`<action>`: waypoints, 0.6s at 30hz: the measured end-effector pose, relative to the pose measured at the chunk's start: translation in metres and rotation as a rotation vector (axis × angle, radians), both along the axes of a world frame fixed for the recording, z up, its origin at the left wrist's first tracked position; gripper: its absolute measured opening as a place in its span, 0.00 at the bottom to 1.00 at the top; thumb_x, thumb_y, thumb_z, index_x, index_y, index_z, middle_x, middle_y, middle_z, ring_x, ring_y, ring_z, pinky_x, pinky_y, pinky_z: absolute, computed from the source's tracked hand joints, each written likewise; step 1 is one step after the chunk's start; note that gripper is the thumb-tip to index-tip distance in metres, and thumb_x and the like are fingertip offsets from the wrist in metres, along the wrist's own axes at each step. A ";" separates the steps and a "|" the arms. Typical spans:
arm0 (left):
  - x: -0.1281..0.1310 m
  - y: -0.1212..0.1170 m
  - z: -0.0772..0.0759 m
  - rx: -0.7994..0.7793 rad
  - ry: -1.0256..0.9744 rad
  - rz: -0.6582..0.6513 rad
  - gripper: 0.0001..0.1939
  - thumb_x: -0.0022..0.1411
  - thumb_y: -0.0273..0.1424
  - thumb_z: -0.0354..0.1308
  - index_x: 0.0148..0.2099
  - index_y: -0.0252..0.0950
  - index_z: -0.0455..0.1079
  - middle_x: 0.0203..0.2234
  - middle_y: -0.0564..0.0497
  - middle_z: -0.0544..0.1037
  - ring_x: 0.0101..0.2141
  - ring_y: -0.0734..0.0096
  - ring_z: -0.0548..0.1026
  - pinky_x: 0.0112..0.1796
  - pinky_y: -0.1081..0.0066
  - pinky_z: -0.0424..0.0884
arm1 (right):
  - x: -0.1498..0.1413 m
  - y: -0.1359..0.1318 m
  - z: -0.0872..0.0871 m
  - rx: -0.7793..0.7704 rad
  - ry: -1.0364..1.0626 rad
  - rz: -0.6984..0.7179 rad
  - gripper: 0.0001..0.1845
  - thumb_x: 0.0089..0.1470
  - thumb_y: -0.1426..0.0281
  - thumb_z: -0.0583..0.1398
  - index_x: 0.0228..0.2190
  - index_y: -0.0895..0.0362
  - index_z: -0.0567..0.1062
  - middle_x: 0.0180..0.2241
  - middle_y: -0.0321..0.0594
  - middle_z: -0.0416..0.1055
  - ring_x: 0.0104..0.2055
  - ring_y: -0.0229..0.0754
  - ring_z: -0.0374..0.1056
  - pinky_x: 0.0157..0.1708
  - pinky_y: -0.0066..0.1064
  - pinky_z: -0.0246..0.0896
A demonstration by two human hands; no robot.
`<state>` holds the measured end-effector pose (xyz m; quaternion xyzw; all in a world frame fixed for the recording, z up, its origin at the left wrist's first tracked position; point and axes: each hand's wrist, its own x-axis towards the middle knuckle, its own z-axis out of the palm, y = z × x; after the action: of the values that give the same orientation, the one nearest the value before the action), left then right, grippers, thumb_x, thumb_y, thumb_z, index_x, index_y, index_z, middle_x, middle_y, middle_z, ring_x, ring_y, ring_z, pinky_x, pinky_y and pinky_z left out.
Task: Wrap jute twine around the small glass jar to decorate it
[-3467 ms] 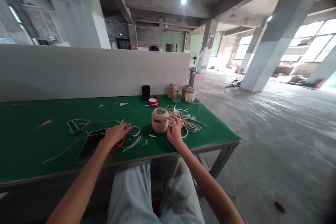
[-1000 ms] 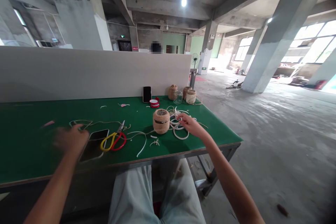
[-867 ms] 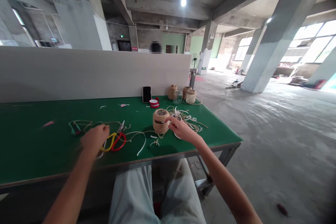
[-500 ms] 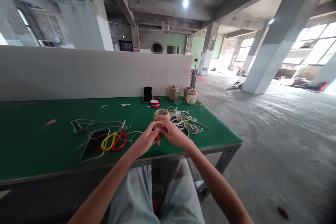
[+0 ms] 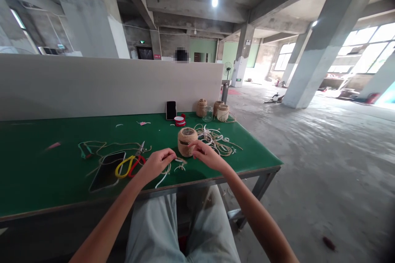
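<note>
A jar wrapped in twine (image 5: 187, 144) stands upright on the green table, with a dark gap in its wrapping at the front. My right hand (image 5: 206, 155) is at the jar's right side, its index finger and thumb apart; the fingertips seem to touch the wrapping. In front and to the left, my left hand (image 5: 160, 160) has its fingers pinched together, and what is in them is too small to make out. Just by those fingertips lie white scraps (image 5: 180, 167) and bits of twine. A white strip (image 5: 161, 181) hangs or lies below the left hand.
Scissors (image 5: 126, 167) with yellow and red handles lie beside a phone (image 5: 106, 170) and a green cutter (image 5: 85, 150). Tangled twine (image 5: 220, 141) is right of the jar. Behind stand red tape rolls (image 5: 180, 121), another phone (image 5: 171, 110), a glass jar (image 5: 207, 114) and several wrapped jars (image 5: 222, 112).
My hands have come apart from in front of the jar. The left moved left and down; the right stays at the jar's side. More of the jar and the scraps now show.
</note>
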<state>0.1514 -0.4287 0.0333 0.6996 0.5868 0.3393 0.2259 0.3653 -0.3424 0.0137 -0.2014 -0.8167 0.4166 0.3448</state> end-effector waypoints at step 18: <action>0.016 0.005 -0.012 0.057 0.050 -0.020 0.13 0.62 0.39 0.48 0.40 0.39 0.68 0.31 0.51 0.75 0.32 0.66 0.72 0.33 0.72 0.64 | -0.021 -0.010 -0.014 0.137 -0.047 -0.120 0.08 0.53 0.71 0.57 0.24 0.57 0.72 0.24 0.33 0.66 0.28 0.34 0.60 0.31 0.25 0.53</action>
<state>0.1677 -0.4234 0.0216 0.7200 0.5752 0.3360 0.1943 0.3444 -0.3519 0.0001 -0.2357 -0.8375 0.3333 0.3631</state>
